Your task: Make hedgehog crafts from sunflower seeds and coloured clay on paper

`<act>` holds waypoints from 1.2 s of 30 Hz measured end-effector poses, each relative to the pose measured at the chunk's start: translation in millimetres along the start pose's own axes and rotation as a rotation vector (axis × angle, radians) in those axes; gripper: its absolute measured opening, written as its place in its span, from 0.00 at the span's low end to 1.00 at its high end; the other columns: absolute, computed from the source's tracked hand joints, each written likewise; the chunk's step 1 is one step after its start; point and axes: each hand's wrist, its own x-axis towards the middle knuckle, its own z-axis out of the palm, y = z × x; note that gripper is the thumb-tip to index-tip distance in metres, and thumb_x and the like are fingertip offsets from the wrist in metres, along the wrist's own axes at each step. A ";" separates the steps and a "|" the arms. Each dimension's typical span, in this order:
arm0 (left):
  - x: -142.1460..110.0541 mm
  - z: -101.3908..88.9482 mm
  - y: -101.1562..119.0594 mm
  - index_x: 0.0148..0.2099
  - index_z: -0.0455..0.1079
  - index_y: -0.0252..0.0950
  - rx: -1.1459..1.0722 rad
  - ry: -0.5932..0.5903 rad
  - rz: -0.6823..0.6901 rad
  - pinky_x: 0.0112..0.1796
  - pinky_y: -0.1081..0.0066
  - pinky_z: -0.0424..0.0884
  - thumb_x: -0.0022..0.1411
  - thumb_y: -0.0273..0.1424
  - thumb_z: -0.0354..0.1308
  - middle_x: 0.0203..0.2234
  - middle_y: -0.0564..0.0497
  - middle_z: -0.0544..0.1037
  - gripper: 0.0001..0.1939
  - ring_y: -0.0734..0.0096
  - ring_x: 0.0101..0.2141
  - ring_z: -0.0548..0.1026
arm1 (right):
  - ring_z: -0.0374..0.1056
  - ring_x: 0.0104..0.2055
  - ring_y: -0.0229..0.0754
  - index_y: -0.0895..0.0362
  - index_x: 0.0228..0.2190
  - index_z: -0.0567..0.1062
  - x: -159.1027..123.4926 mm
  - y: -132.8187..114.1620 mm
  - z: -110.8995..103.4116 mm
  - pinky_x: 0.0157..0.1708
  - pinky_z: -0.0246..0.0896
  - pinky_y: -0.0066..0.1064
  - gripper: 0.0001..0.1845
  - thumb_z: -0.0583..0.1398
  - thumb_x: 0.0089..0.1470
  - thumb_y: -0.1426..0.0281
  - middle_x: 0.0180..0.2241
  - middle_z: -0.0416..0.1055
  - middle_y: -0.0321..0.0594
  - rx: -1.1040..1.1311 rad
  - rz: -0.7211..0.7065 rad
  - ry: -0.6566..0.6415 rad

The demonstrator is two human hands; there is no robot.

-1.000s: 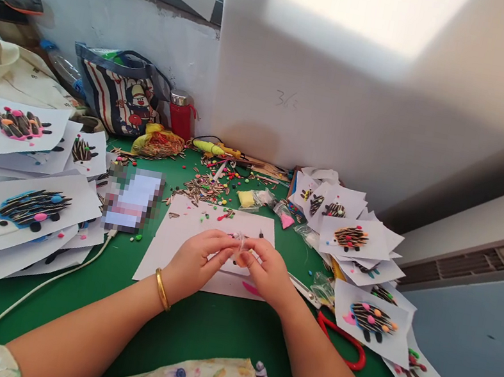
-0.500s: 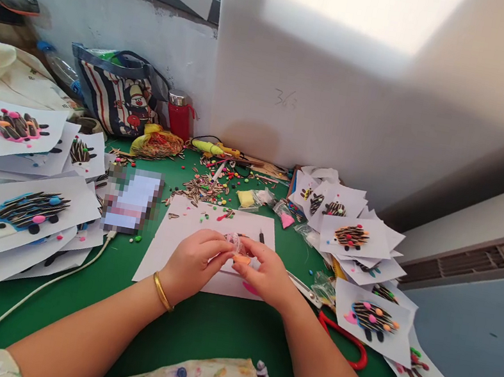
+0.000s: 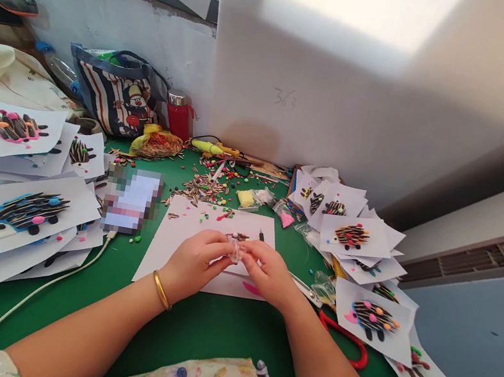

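Observation:
My left hand (image 3: 194,264), with a gold bangle at its wrist, pinches a small clear plastic bag (image 3: 236,253). My right hand (image 3: 267,274) is closed on the bag's other side, fingertips almost meeting the left ones. Whatever lies inside the right fingers is hidden. Both hands hover over a white sheet of paper (image 3: 153,255). Just beyond the fingertips, a partly covered seed-and-clay figure (image 3: 238,236) shows on the paper. A flat pink piece (image 3: 252,288) lies below my right hand, and a black pen (image 3: 262,236) rests above it.
Finished seed pictures are stacked left (image 3: 79,197) and right (image 3: 337,226). Red-handled scissors (image 3: 361,357) lie by my right forearm. A phone (image 3: 136,197) with a white cable (image 3: 38,294) is at left. Loose seeds (image 3: 205,190), a yellow clay packet (image 3: 245,198) and a red flask (image 3: 179,120) sit behind.
The orange clay seen at my right fingertips is no longer visible. The clear bag now sits lower between both hands, and more of the figure on the paper shows.

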 end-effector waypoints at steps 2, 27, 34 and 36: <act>0.4 0.3 1.0 0.42 0.75 0.37 0.038 -0.021 0.042 0.36 0.68 0.73 0.65 0.27 0.56 0.34 0.47 0.78 0.07 0.67 0.35 0.75 | 0.70 0.47 0.42 0.53 0.44 0.76 0.8 -1.6 -0.2 0.48 0.63 0.34 0.13 0.52 0.65 0.66 0.45 0.76 0.41 0.011 -0.005 -0.057; -1.5 -3.0 9.5 0.39 0.75 0.38 -0.002 0.008 0.132 0.36 0.67 0.69 0.65 0.30 0.57 0.31 0.48 0.73 0.05 0.68 0.34 0.69 | 0.66 0.31 0.39 0.56 0.28 0.74 -0.8 -14.6 -12.2 0.33 0.61 0.29 0.23 0.49 0.66 0.57 0.27 0.71 0.36 0.140 0.056 -0.246; -4.9 -4.6 7.8 0.41 0.77 0.39 -0.064 0.120 0.065 0.39 0.66 0.72 0.63 0.29 0.60 0.34 0.48 0.72 0.05 0.68 0.37 0.71 | 0.71 0.38 0.41 0.55 0.35 0.77 -2.4 -7.5 -10.3 0.39 0.66 0.31 0.17 0.54 0.63 0.58 0.34 0.76 0.38 0.145 0.061 -0.174; -6.1 -5.2 6.5 0.40 0.78 0.40 -0.040 0.171 0.031 0.41 0.64 0.73 0.62 0.29 0.62 0.36 0.47 0.73 0.05 0.66 0.40 0.72 | 0.71 0.43 0.43 0.54 0.41 0.77 -3.5 -3.7 -9.6 0.44 0.66 0.33 0.13 0.58 0.61 0.60 0.41 0.76 0.40 0.130 0.055 -0.094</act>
